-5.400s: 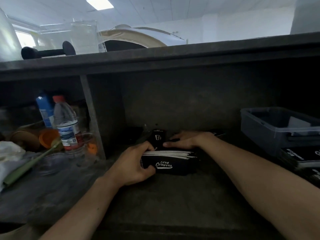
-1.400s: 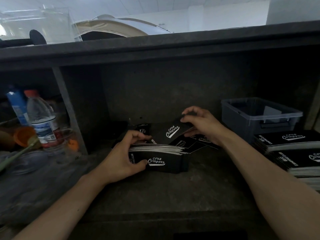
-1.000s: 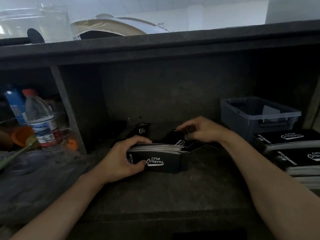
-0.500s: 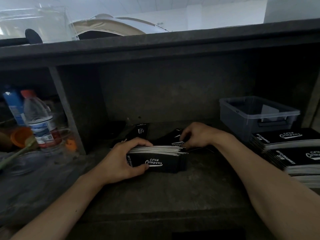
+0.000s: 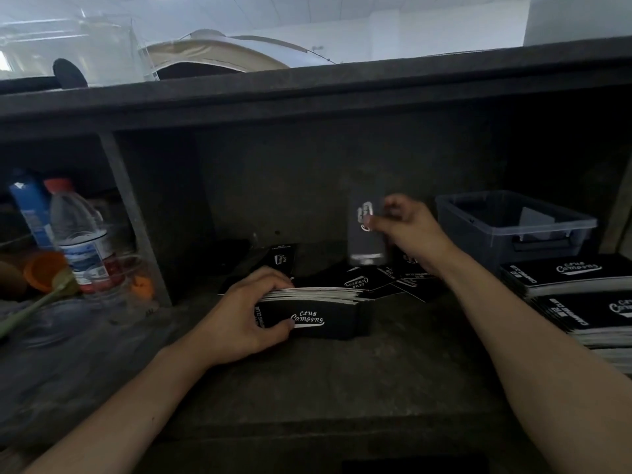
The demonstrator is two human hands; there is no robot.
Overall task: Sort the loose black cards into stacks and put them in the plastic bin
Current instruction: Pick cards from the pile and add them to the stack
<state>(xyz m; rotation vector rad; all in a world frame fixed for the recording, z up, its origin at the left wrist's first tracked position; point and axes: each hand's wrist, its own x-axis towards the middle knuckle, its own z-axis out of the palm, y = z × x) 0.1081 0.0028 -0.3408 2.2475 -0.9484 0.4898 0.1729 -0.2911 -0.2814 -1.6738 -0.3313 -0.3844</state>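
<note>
L hand [image 5: 244, 318] grips the card stack [image 5: 316, 311] mid-shelf, long axis left-right along the front edge. R hand [image 5: 408, 227] pinches one blurred card [image 5: 366, 234] upright, long axis vertical, above loose cards [image 5: 386, 280]. Bin [image 5: 513, 227] sits at the shelf's right end.

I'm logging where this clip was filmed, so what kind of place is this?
Probably the storage side of a counter at a camping shop or event stand. A dark shelf holds stacks of cards printed "Club Camping", and a tent stands beyond the countertop.
</note>
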